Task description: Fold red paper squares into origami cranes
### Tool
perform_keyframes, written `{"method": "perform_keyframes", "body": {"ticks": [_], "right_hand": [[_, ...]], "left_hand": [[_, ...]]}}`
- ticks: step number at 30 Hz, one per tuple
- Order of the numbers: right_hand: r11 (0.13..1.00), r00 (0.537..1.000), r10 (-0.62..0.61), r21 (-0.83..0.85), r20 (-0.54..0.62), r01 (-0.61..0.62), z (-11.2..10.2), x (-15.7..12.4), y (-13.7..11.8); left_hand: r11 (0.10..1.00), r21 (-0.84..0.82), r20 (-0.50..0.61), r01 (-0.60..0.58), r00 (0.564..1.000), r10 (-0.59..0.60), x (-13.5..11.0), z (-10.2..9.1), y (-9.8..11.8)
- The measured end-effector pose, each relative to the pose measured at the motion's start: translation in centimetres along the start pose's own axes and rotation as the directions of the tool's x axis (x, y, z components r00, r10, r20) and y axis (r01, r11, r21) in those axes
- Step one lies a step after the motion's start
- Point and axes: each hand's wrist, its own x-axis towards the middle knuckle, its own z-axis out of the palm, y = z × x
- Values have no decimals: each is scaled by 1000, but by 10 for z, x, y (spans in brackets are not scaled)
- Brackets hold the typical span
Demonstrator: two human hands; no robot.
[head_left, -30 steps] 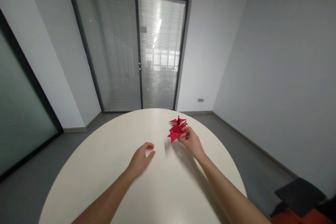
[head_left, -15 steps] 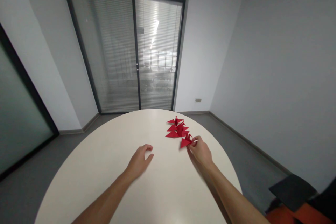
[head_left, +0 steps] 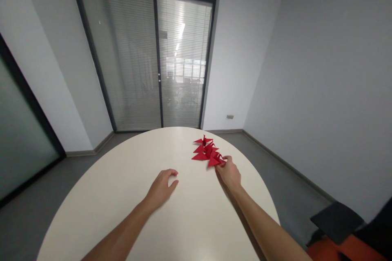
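Pinched between the fingers of my right hand (head_left: pixel 230 172) is a red origami crane (head_left: pixel 214 160), just in front of a small cluster of red paper cranes (head_left: pixel 200 156) and overlapping it in view. Whether it touches them I cannot tell. The cranes stand in a row running away toward the far right edge of the round white table (head_left: pixel 128 195). My left hand (head_left: pixel 162 187) rests over the middle of the table, thumb and fingers apart, with nothing between them.
A chair with black and orange parts (head_left: pixel 339 228) stands at the lower right, beyond the table. Past the far table edge are a glass door with blinds (head_left: pixel 183 69) and a wall with a socket (head_left: pixel 230 117).
My right hand has carried its crane a little forward and left, closer to the other cranes. My left hand has stayed almost still.
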Motion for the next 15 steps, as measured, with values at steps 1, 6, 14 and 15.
{"method": "perform_keyframes", "body": {"ticks": [1,6,14,15], "right_hand": [[1000,1000,-5,0,-5,5,1,1,0],[999,998,-32,16,-56,33,7,3,4],[998,997,-46,38,-65,49,9,2,6],[998,997,-46,47,-65,49,9,2,7]], "left_hand": [[1000,2,-2,-2,1000,2,0,0,0],[1000,11,3,-8,1000,8,0,-1,1],[1000,4,2,-2,1000,2,0,-2,3],[1000,5,2,-3,1000,3,0,-2,4]]}}
